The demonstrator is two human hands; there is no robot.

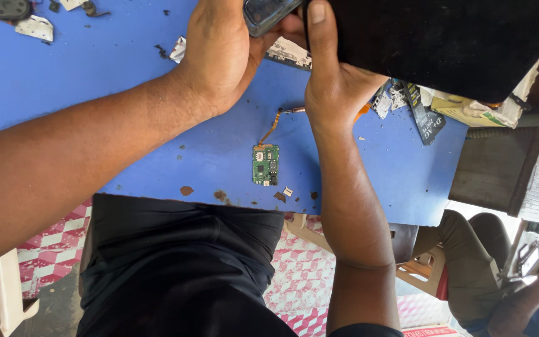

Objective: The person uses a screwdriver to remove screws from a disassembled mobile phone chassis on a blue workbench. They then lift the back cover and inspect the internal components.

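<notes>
Gripping a small dark phone-like device at the top edge of the view, the left hand has its fingers curled round the near end of it, closed firmly on the casing. The right hand meets it from the other side, thumb laid flat and pressed along the edge of a large black shape that blocks much of the upper right; whether its other fingers also pinch the device I cannot tell, as they are hidden. Both hands hover close together above the blue surface, forearms stretched out over it.

Just below the wrists lies a small green circuit board with an orange flex ribbon curling up from it, apart from both hands. Scraps of torn paper and dark specks litter the surface, a round black part sits at the far left corner, and packets and a dark strip are heaped to the right. Off to the lower right another person sits working on something of their own.

To my eye the casing is being held and pried or examined while its board lies out; whatever comes next would need a steady two-handed hold and fine fingertip pressure at the seam.
</notes>
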